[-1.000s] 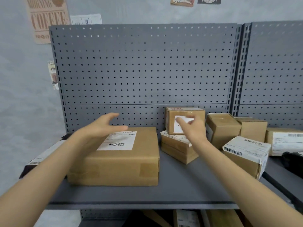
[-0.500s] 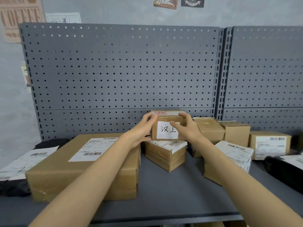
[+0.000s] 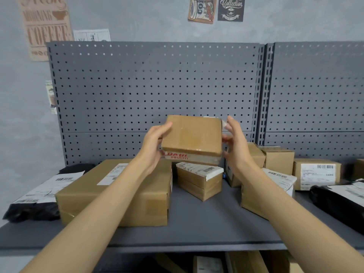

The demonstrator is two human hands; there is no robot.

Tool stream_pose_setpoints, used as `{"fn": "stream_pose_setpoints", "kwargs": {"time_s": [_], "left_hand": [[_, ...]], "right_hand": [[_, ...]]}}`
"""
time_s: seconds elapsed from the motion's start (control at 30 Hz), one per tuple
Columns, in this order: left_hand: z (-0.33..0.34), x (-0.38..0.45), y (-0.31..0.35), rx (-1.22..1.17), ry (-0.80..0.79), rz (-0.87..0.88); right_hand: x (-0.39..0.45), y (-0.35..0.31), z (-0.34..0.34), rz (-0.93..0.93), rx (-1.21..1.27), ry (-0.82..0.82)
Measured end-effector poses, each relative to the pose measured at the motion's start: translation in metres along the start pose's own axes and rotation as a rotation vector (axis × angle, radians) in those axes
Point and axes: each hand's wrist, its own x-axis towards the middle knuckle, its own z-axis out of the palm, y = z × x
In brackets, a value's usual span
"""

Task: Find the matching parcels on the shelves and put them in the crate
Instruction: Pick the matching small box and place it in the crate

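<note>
Grey pegboard shelf [image 3: 197, 223]: small parcel [image 3: 192, 135] lifted above the shelf, gripped by left hand [image 3: 152, 143], right hand [image 3: 235, 146] spread at its side; crate unseen, binning pending.

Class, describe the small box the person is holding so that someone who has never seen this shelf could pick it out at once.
Find the grey pegboard shelf crowded with cardboard parcels. Above its middle, the left hand and right hand lift the small brown box. It alone is off the shelf, tilted, with red print on its taped lower edge.
</note>
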Motion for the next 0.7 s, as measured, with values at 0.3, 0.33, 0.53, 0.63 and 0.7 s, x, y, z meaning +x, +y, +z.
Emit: {"fn": "stream_pose_setpoints", "kwargs": {"time_s": [0.3,0.33,0.53,0.63,0.7], "left_hand": [[-0.024,-0.025,0.004,0.007,-0.016,0.047],[-0.026,-0.026,0.004,0.014,-0.001,0.054],[-0.031,-0.036,0.003,0.187,-0.003,0.091],[-0.031,-0.04,0.004,0.067,0.007,0.056],[-0.035,-0.04,0.006,0.003,0.036,0.057]], "right_hand": [[-0.028,0.004,0.006,-0.017,-0.031,-0.099],[-0.031,0.003,0.008,-0.029,-0.059,-0.096],[-0.045,-0.006,0.026,-0.113,-0.057,-0.117],[-0.049,-0.007,0.036,-0.183,-0.075,-0.124],[-0.05,-0.006,0.039,-0.189,-0.085,-0.12]]}}
